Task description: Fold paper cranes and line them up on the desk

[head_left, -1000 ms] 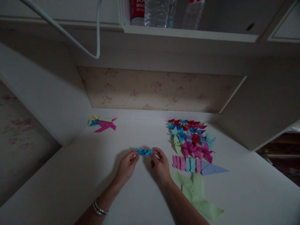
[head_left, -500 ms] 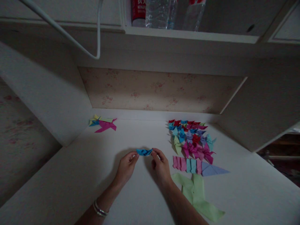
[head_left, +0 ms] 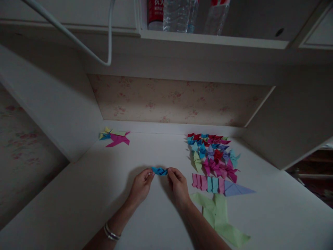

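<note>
A small blue folded paper piece [head_left: 159,171] spans the gap between my hands, just above the white tabletop [head_left: 156,222]. My left hand [head_left: 141,184] pinches its left end between thumb and fingertips. Its right end is pinched by my right hand [head_left: 178,184], with the other fingers curled under. Right of my right hand lies a row of pink and teal folded strips [head_left: 205,183], ending in a lilac pointed paper [head_left: 238,188]. Beside my right forearm rests a large pale green folded paper [head_left: 221,215].
Several rows of small colourful origami figures [head_left: 212,152] stand at the back right. A magenta folded paper [head_left: 119,139] with yellow and blue pieces lies at the back left. Overhead, a shelf [head_left: 215,40] holds clear bottles [head_left: 179,15], and a white bent tube [head_left: 78,41] hangs down.
The blue paper has turned and looks more twisted between my fingers. My right fingertips have shifted slightly left and down along its end. The other papers lie as before.
</note>
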The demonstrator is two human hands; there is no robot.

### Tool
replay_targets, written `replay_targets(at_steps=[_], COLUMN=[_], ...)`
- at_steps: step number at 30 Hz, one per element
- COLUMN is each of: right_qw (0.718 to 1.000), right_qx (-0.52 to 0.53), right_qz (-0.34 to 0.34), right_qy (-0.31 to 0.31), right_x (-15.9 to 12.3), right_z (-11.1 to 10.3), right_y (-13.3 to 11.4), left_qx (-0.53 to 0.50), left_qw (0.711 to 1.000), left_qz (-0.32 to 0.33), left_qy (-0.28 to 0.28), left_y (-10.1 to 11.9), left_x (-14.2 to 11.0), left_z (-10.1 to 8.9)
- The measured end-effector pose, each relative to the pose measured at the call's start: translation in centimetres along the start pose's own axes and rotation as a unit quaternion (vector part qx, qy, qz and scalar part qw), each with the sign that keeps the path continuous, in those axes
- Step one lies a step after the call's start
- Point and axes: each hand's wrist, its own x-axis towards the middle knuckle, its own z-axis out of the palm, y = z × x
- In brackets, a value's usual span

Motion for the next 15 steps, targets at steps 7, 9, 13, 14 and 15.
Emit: replay_targets(at_steps=[7,9,13,14,15], right_qw=[1.000,0.999,0.999,0.999,0.999], right_qx=[0.023,0.030,0.011,0.002,-0.009], right_qz=[-0.005,-0.011,-0.022,-0.026,-0.033], right_qy=[-0.002,0.024,0.045,0.041,0.038], right_x=[0.2,0.2,0.6,0.9,1.4], right_z=[-0.1,0.1,0.4,0.2,-0.2], right_y=[0.5,0.1,-2.9,-4.1,-5.5], left_qx=[-0.007,-0.005,0.007,0.008,0.009], left_qw=[1.000,1.000,0.999,0.999,0.999], left_qz=[-0.005,-0.011,-0.019,-0.021,-0.024], left_qy=[-0.004,-0.018,-0.038,-0.040,-0.044], left_y=[0.1,0.0,-0.2,-0.3,-0.4], left_x=[0.0,0.0,0.0,0.0,0.0], left_z=[0.0,0.2,0.6,0.7,0.8])
